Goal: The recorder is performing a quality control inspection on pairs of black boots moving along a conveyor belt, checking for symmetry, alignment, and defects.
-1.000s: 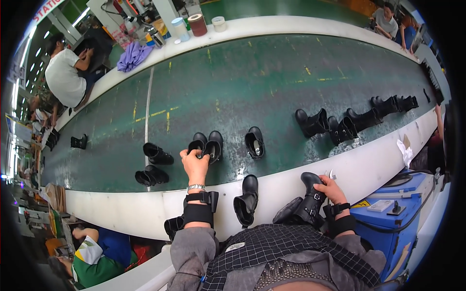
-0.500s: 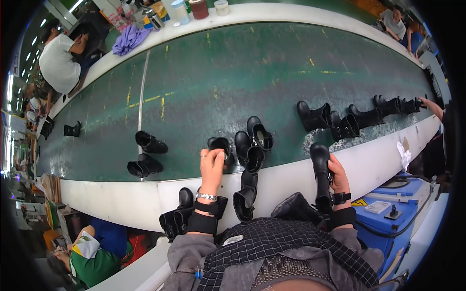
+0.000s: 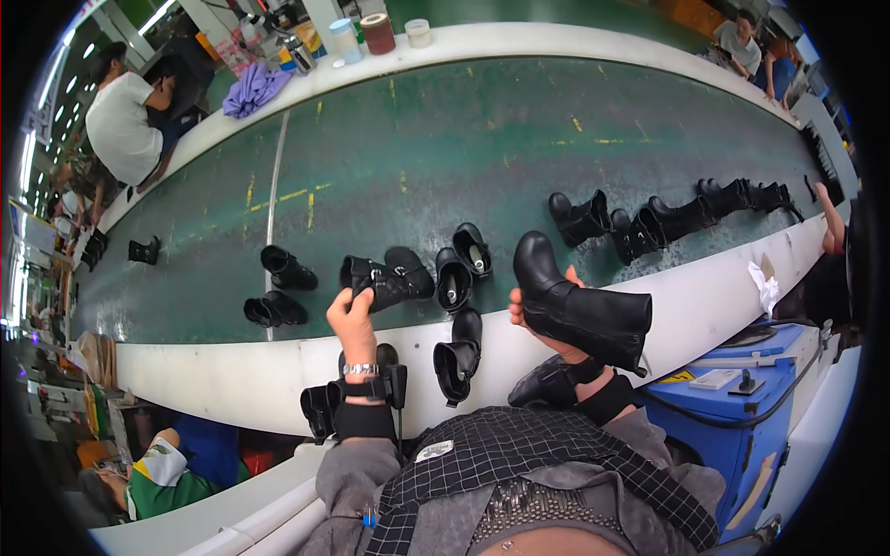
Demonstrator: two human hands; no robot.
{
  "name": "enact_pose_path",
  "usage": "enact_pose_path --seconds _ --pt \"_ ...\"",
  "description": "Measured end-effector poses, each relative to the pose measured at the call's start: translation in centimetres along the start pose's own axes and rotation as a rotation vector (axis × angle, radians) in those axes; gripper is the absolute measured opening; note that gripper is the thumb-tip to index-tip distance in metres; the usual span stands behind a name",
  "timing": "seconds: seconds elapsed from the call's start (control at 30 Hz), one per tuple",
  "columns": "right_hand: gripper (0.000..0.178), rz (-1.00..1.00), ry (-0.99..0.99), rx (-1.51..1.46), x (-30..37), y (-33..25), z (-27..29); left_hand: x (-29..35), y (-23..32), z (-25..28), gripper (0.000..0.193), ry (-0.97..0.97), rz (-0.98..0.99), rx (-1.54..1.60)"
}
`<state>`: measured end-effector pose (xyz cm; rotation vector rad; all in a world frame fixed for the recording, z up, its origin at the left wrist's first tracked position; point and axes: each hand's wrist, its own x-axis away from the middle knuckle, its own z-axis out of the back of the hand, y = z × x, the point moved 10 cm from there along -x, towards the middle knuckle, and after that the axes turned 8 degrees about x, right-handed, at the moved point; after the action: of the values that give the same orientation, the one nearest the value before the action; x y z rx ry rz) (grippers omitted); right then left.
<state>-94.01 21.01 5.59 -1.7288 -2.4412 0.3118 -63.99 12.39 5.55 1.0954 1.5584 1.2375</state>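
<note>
Two at once, kinda: pinches a buckled black boot [image 3: 394,287] by its shaft end with the left hand [image 3: 354,326], over the green belt [image 3: 445,148], probably as a handle; cradles a plain-sided black boot [image 3: 589,313] from underneath, right hand [image 3: 556,345] wrapped round, near the white ledge [image 3: 232,375], likely for balance.

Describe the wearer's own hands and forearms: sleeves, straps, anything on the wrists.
Left hand: no glove; behind it a silver band, a black strap with a black box, a wide black cuff, then a grey left sleeve with a small blue piece against it. Right hand: no glove; black right strap, wide black right cuff, grey right sleeve.
</note>
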Motion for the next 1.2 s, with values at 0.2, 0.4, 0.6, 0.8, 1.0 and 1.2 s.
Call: enact_pose_path --seconds 0.2,0.4,0.6,0.8,1.0,1.2 --pt "0.082 0.032 -0.047 0.098 -3.6 2.5 -4.3 4.5 11.4 -1.2 0.014 -0.086 -0.286 0.330" --pt "0.068 -0.040 -0.014 -0.147 -4.0 3.5 -1.5 8.5 16.2 -5.4 0.021 -0.346 -0.448 0.187" --pt "0.064 -0.056 0.019 -0.100 -1.7 3.2 -1.7 9.4 16.5 -7.5 0.020 -0.495 -0.378 0.166" --pt "0.057 0.025 0.149 -0.092 0.2 1.3 0.8 11.0 16.1 -9.5 0.018 -0.507 -0.329 -0.018" --pt "0.054 0.066 0.073 -0.021 3.8 -1.3 1.0 16.1 16.6 -16.3 0.018 -0.758 -0.454 -0.195" --pt "0.055 0.404 0.504 1.025 11.3 -7.0 5.0 18.4 8.3 -19.5 0.020 -0.788 -0.218 -0.247"
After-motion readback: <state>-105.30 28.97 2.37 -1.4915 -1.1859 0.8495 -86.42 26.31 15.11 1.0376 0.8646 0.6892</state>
